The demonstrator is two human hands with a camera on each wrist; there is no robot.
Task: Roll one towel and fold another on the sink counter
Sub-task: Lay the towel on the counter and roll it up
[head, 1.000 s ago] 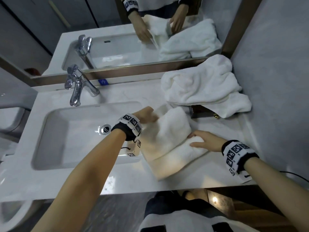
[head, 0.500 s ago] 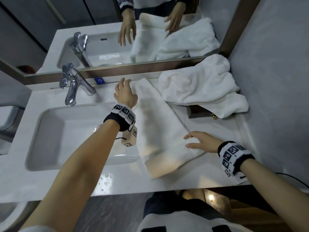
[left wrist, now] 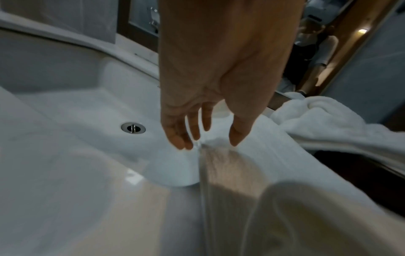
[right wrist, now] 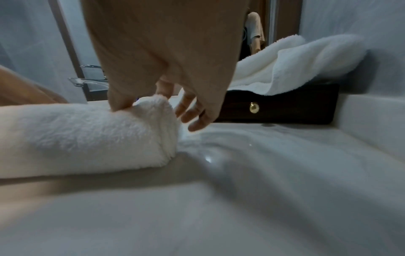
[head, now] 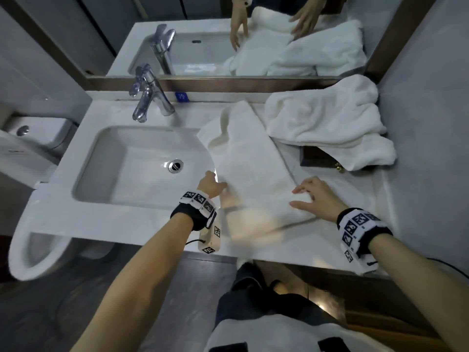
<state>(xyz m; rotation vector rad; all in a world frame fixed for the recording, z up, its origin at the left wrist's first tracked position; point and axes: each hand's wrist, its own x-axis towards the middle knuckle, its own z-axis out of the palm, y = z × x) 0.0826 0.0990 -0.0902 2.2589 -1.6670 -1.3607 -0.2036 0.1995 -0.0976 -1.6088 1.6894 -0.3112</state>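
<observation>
Sink counter of white marble, seen from above. Long white towel laid flat on the counter to the right of the basin, running from the mirror toward the near edge; near end turned over into a short roll, far left corner rumpled at the basin rim. Left hand at the towel's left edge beside the basin, fingers straight and slightly spread, tips touching or just above the cloth, gripping nothing. Right hand at the right end of the roll, thumb pressed into the top of the roll, remaining fingers spread loosely beyond its end over the bare counter; nothing enclosed. Second white towel heaped unfolded at the far right against the wall, draped over a dark wooden box with a brass knob. Chrome tap behind the basin; round drain in its floor. Both hands and towels reflected in the mirror.
</observation>
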